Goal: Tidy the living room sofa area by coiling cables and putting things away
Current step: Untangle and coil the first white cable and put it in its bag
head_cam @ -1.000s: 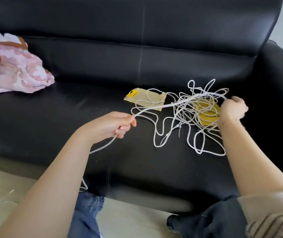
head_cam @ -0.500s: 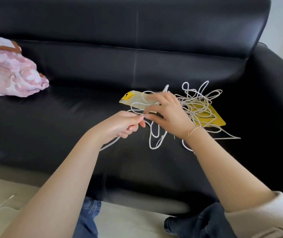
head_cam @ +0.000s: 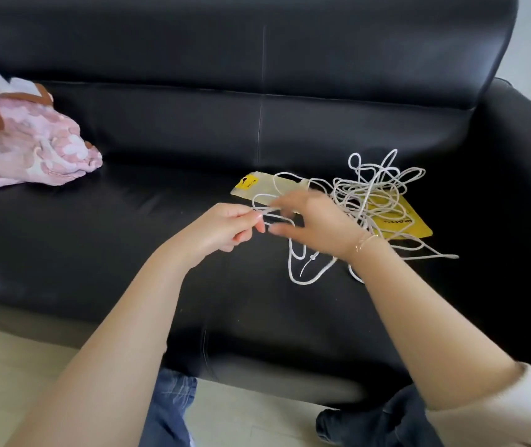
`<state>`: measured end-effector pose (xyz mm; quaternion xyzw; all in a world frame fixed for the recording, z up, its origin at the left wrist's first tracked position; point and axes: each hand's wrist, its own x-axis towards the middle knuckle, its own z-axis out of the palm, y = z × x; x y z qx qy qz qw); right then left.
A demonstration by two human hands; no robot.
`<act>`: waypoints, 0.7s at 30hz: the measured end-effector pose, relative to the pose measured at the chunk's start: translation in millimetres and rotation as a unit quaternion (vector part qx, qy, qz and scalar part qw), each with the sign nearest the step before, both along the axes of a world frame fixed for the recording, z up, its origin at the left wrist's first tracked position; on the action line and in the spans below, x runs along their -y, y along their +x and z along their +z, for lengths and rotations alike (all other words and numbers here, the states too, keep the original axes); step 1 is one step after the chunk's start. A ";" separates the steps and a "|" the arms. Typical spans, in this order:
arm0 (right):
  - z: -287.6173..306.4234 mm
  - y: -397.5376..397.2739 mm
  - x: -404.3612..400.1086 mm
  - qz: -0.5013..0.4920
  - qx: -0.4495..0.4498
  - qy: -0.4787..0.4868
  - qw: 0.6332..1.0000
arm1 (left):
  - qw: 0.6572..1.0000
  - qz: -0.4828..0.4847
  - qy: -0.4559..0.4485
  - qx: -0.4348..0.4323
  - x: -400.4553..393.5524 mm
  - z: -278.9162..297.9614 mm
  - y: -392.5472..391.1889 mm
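Black leather is filling most of what we are seeing: a sofa [head_cam: 161, 253] with a pale floor [head_cam: 6, 366] showing below its front edge. We are kneeling in front of it, and our left hand [head_cam: 222, 227] is pinching a strand of the white cable [head_cam: 370, 195] between thumb and fingertips, with the other fingers curled under. Our right hand [head_cam: 315, 224] is sitting just beside it, blurred, with its fingers spread and reaching in toward the same strand; we cannot tell whether it is actually gripping the cable or only touching it. A thin bracelet [head_cam: 365, 241] is circling the right wrist, and a cream sleeve [head_cam: 499, 411] is bunching up on that forearm.

Moving outward, the cable is lying in a loose tangle on the seat cushion, to the right of our hands and near the sofa's right arm, with a few loops trailing toward the front of the seat. Under the tangle two flat packets are lying: a pale one [head_cam: 257, 188] with a yellow header, and a yellow one [head_cam: 399, 221] further right. Far off at the left end of the seat, a crumpled pink blanket [head_cam: 22, 143] is resting against the backrest.
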<state>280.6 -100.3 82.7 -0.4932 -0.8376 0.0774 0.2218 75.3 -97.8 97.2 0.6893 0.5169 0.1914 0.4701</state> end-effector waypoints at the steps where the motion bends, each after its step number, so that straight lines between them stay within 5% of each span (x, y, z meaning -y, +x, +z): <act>1: -3.2 1.5 -4.0 -0.051 -0.050 -0.047 0.996 | 1.000 -0.005 0.001 -0.001 1.0 0.6 -0.8; 3: -8.5 28.7 -11.8 -0.234 -0.191 -0.057 0.952 | 1.000 -0.008 0.001 -0.016 1.4 -0.3 -13.1; 5: -6.5 71.4 -14.3 -0.421 -0.344 -0.022 0.839 | 0.999 0.009 0.000 -0.038 -0.5 -4.3 -32.4; 7: -5.6 92.9 -13.1 -0.531 -0.286 -0.029 0.797 | 0.998 0.035 -0.003 -0.042 -2.2 -6.1 -43.8; 9: -3.0 73.4 -13.2 -0.455 -0.129 0.014 0.881 | 0.999 0.043 0.001 -0.024 -4.0 -4.2 -38.4; 11: -2.0 34.3 -10.8 -0.192 -0.012 0.092 0.977 | 1.000 0.027 0.011 -0.011 -4.6 -0.3 -22.5; 12: -5.8 16.0 -10.1 -0.084 0.026 0.089 0.992 | 1.000 0.017 0.016 -0.007 -4.0 1.5 -15.0; 16: -15.2 22.6 -13.2 -0.099 -0.107 -0.066 0.987 | 1.000 0.002 0.027 0.005 -4.3 5.0 -8.6; 18: -12.4 31.8 -15.3 -0.080 -0.141 0.013 0.987 | 1.000 -0.013 0.012 0.000 -4.6 6.4 -14.3; 21: -12.6 15.1 -14.6 0.044 -0.042 0.055 0.997 | 0.999 -0.050 0.004 -0.011 -0.7 6.1 -9.4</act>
